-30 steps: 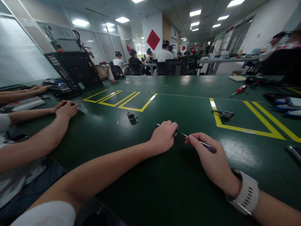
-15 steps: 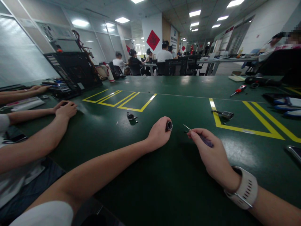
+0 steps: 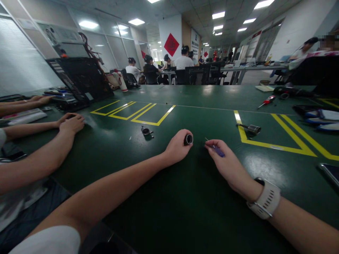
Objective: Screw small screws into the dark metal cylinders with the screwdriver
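My left hand [image 3: 178,146] rests on the green table [image 3: 169,197], fingers curled around a small black cylindrical part [image 3: 188,139] whose open end faces right. My right hand [image 3: 227,164] lies just right of it, pinching a thin purple-handled screwdriver [image 3: 215,149] whose metal tip points up and left toward the part, a short gap between them. A white watch [image 3: 265,201] sits on my right wrist.
A small metal part [image 3: 146,131] lies ahead left near yellow floor-tape boxes [image 3: 137,112]. Another metal tool [image 3: 250,127] and a red screwdriver [image 3: 266,101] lie to the right. A co-worker's arms [image 3: 39,155] rest at left beside an open black computer case [image 3: 79,79]. People sit at far tables.
My left hand turned the black part so its open end shows. My right hand drew the screwdriver back out of it and slid forward, tip now apart from the part.
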The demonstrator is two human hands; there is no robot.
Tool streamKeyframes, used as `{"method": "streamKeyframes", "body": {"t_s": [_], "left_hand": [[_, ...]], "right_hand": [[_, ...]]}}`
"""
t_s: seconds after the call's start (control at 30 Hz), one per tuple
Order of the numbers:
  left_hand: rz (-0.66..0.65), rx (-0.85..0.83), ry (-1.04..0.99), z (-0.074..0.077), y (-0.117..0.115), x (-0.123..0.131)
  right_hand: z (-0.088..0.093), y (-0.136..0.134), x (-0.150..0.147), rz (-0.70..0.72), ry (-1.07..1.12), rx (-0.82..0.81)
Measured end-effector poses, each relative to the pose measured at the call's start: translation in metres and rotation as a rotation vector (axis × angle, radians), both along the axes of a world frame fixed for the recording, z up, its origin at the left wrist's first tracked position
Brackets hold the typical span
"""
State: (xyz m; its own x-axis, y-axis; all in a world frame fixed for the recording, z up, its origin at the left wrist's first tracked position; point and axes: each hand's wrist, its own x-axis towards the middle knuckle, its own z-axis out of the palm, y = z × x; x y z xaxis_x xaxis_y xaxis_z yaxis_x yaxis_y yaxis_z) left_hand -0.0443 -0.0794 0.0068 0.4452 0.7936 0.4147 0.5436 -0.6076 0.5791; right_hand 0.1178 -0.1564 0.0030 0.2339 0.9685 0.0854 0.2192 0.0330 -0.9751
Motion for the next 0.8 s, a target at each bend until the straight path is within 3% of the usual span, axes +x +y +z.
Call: {"method": "streamKeyframes", "body": {"t_s": [0.2,0.43,0.67,0.8], "left_hand": [[0.059,0.095,-0.08,0.002,0.013,-0.007],[-0.05,0.041,-0.1,0.0,0.013,-0.008],[-0.062,-0.002,0.069,-0.001,0.005,-0.006],[-0.037,0.078,0.153,0.002,0.001,-0.005]], "right_hand": [[0.0,0.004,-0.003,0.162,0.159,0.045],[0.003,-0.004,0.007,0.135,0.301,0.18],[0.006,-0.018,0.007,0.185,0.209,0.316],[0.009,-0.023,0.004,0.226,0.091,0.31]]}}
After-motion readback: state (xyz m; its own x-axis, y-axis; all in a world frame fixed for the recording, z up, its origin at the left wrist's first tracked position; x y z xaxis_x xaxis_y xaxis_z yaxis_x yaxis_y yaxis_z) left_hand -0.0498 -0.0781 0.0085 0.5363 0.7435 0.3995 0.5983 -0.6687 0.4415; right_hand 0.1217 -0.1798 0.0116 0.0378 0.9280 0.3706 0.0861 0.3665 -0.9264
